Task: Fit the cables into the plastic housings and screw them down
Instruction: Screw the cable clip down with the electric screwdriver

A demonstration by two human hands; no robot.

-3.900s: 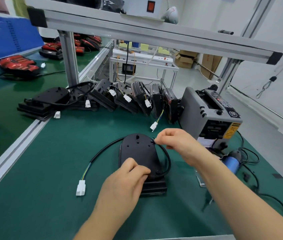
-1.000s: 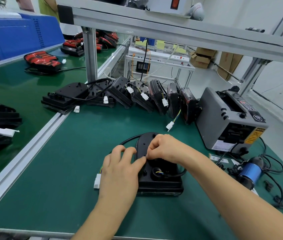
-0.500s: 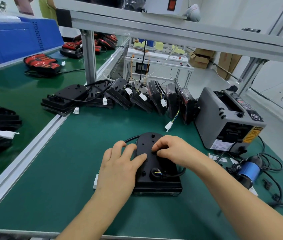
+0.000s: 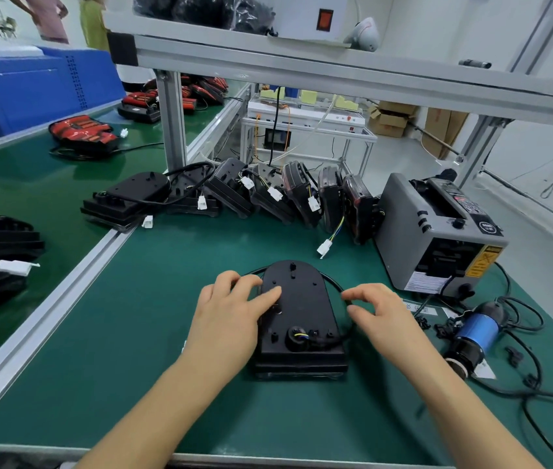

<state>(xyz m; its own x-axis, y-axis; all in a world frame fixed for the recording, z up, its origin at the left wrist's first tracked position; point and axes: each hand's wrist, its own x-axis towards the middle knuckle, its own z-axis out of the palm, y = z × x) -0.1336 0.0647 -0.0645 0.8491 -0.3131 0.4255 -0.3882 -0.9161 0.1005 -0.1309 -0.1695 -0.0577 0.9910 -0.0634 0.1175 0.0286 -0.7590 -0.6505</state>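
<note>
The housing (image 4: 297,309) at centre is matt black, on a dark green bench mat (image 4: 133,367). At 3 o'clock a grey machine (image 4: 403,231) carries a yellow-and-black warning label (image 4: 483,262); at 4 o'clock the tool (image 4: 478,333) has a bright blue body. At 10 o'clock lie red-and-black striped units (image 4: 82,133) before a blue cabinet (image 4: 31,93); the connectors (image 4: 324,248) at 12 o'clock are white

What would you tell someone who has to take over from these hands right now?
Left hand: fingers rest flat on the black housing, which lies on the green mat.
Right hand: fingers curled at the black cable beside the housing; whether it grips is unclear.
Done: the cable enters the housing's near-end hole and loops round its far end.
Left: probably seat the cable, then screw down; the blue screwdriver lies untouched on the right.
</note>
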